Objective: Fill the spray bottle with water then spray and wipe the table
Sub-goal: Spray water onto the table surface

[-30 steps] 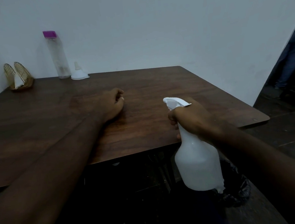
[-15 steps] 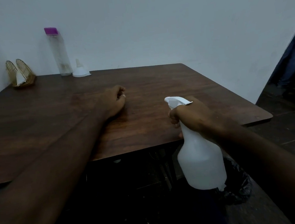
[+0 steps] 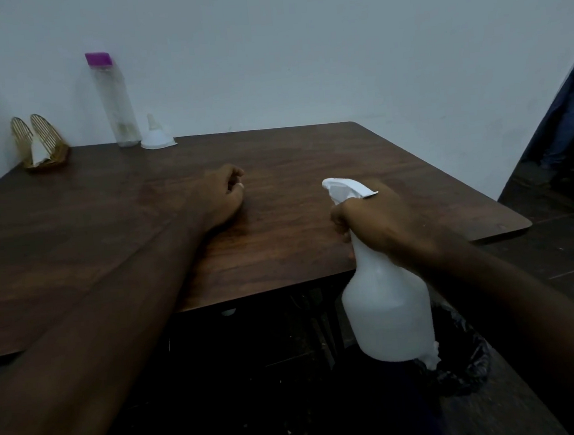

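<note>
One white spray bottle (image 3: pixel 387 312) is held upright in the air at the near edge of the table, nozzle pointing left over the top. The right hand (image 3: pixel 375 224) grips its neck just below the trigger head. The left hand (image 3: pixel 219 198) rests on the dark wood table (image 3: pixel 291 162), fingers loosely curled, with nothing visible in it.

At the far edge, against the plain pale wall (image 3: pixel 300 51), stand:
- one clear bottle with a purple cap (image 3: pixel 115 103)
- one white funnel (image 3: pixel 157 140), mouth down
- one gold wire napkin holder (image 3: pixel 41 142)

One black-lined bin (image 3: pixel 461 361) is partly hidden behind the spray bottle. The light is dim, so the fill level cannot be read.
</note>
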Tool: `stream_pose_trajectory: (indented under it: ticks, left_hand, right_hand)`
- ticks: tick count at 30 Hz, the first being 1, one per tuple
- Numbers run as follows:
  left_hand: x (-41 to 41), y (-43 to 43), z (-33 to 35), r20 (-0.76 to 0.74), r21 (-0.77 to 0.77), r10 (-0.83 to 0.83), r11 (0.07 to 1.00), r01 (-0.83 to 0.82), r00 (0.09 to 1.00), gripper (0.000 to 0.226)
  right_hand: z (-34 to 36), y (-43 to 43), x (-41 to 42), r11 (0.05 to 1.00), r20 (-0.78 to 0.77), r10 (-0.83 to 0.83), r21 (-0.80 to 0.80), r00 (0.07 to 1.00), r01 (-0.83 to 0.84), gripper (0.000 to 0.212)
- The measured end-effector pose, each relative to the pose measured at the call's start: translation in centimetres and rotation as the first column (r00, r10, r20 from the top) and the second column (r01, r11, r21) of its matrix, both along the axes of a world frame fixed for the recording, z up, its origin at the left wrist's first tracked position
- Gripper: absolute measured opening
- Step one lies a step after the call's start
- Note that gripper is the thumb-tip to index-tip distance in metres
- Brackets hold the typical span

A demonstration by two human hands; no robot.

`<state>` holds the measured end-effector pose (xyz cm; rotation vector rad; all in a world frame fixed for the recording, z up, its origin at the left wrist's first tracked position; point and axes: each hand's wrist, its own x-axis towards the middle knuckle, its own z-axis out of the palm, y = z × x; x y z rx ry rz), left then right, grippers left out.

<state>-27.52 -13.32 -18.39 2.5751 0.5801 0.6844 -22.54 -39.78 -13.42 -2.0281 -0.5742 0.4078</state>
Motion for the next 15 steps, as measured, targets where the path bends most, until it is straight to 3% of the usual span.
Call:
stream_pose_trajectory:
  ticks: [2, 7, 10, 15]
  left_hand:
    - [0.02, 0.04, 0.06, -0.011, 0.008, 0.001, 1.000, -0.001, 1.000, 0.035]
    - [-0.09, -0.08, 0.15, -0.005, 0.000, -0.008, 1.000, 0.008, 1.000, 0.036]
    - [0.04, -0.02, 0.06, 0.014, -0.007, -0.009, 1.000, 0.009, 1.000, 0.035]
    - [0.14, 0.11, 0.02, -0.003, 0.004, 0.005, 1.000, -0.005, 1.000, 0.036]
  right_hand:
    - [0.07, 0.01, 0.17, 0.999, -0.039, 0.039, 0.012, 0.998, -0.038, 0.036]
    - [-0.08, 0.01, 0.37, 0.998, -0.088, 0.046, -0.045, 0.995, -0.050, 0.036]
    - [-0.33, 0.01, 0.52, 0.998, -0.138, 0.043, -0.033, 0.990, -0.048, 0.052]
    - [-0.39, -0.11, 0.50, 0.999, -0.092, 0.035, -0.016, 0.995, -0.037, 0.039]
